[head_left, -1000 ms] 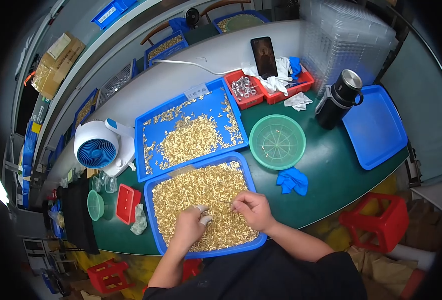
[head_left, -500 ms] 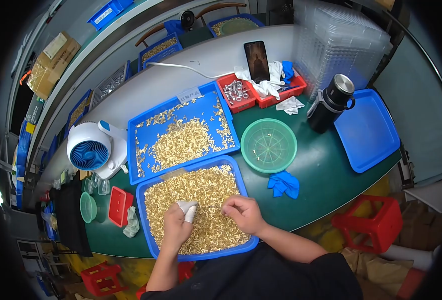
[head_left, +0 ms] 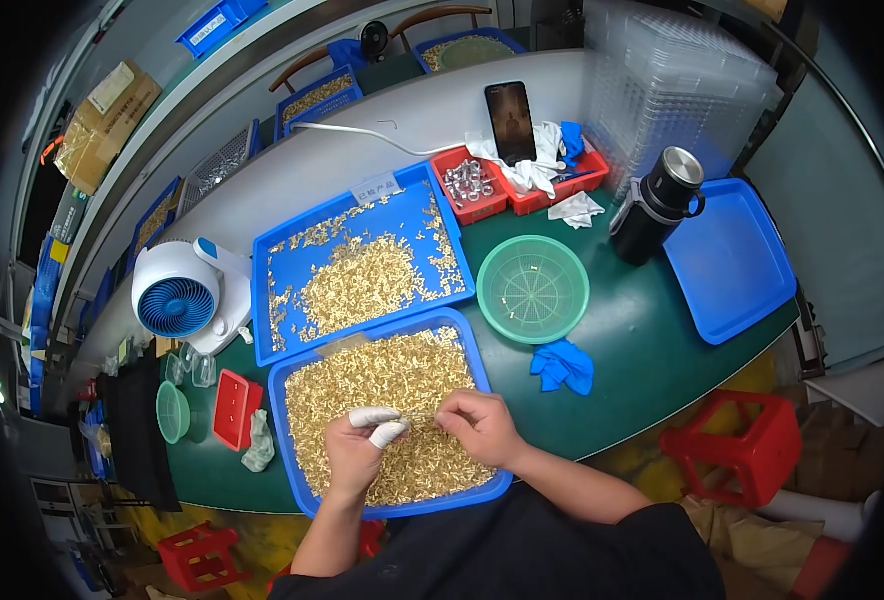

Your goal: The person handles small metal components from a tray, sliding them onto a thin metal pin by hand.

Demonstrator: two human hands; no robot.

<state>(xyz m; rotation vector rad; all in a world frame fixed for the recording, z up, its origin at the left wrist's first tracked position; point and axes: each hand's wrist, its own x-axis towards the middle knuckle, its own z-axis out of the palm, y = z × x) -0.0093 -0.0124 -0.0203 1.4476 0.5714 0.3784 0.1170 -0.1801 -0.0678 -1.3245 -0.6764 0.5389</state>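
Note:
My left hand (head_left: 358, 448), with white covers on its thumb and forefinger, hovers over a blue tray (head_left: 280, 425) of small brass parts (head_left: 382, 370). Its two covered fingertips come close together; whatever is between them is too small to make out. My right hand (head_left: 482, 428) faces it from the right, thumb and forefinger pinched on a thin rod (head_left: 422, 415) that points toward the left fingertips. The rod is hard to see against the brass behind it. Beyond lies a second blue tray (head_left: 417, 215) with a looser pile of brass parts (head_left: 362, 278).
A green sieve (head_left: 533, 290) with a few parts sits at right, beside a blue glove (head_left: 563, 367). Behind are red bins (head_left: 472, 205), a phone (head_left: 510, 120) and a black flask (head_left: 652, 210). A white fan (head_left: 184, 290) stands left; another blue tray (head_left: 732, 265) lies right.
My left thumb and forefinger have parted a little and tilted toward the right hand. The right hand has shifted slightly left, so the gap between the hands is smaller.

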